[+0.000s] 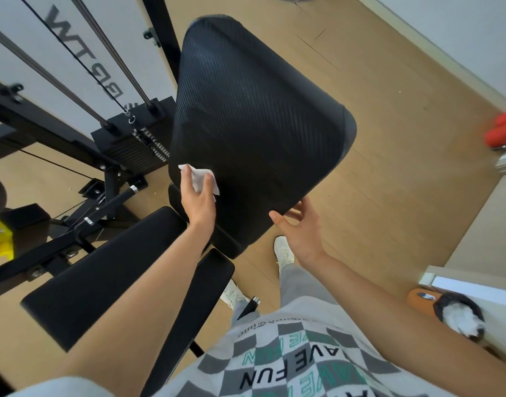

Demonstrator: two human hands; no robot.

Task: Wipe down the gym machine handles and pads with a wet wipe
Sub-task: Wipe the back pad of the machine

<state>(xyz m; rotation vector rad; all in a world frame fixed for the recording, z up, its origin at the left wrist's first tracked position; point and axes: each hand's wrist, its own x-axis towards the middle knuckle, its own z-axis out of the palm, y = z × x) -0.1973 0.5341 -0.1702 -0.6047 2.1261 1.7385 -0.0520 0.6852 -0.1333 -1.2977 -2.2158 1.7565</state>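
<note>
The left hand (pixel 198 196) is up against the lower left edge of a large black ribbed pad (pixel 254 116). Its fingers and thumb are curled around a crumpled white wet wipe (pixel 198 179) and hold it flat to the pad's surface. One corner of the wipe pokes out above the fingers and another hangs below the thumb.

The right hand (pixel 300 227) has hold of the same pad at its near right corner. The thumb lies on the edge of the ribbed face and the fingers are tucked underneath, so the corner sits between them. Both forearms are bare and reach forward from a checked grey and white shirt.

The ribbed pad is tilted, its broad face turned up toward the person and its far end narrowing away. Just below the left forearm lies a long smooth black pad (pixel 102 270) on a black steel frame, with a narrower black pad (pixel 200 293) beside it.

Behind the left edge of the ribbed pad stands a black weight stack (pixel 125 144), with guide rods and a cable running up past a white panel. The floor is pale wood (pixel 389 138). A white shoe (pixel 283 250) shows below the right hand. Two red cylinders (pixel 501 133) lie by the wall at the far right.
</note>
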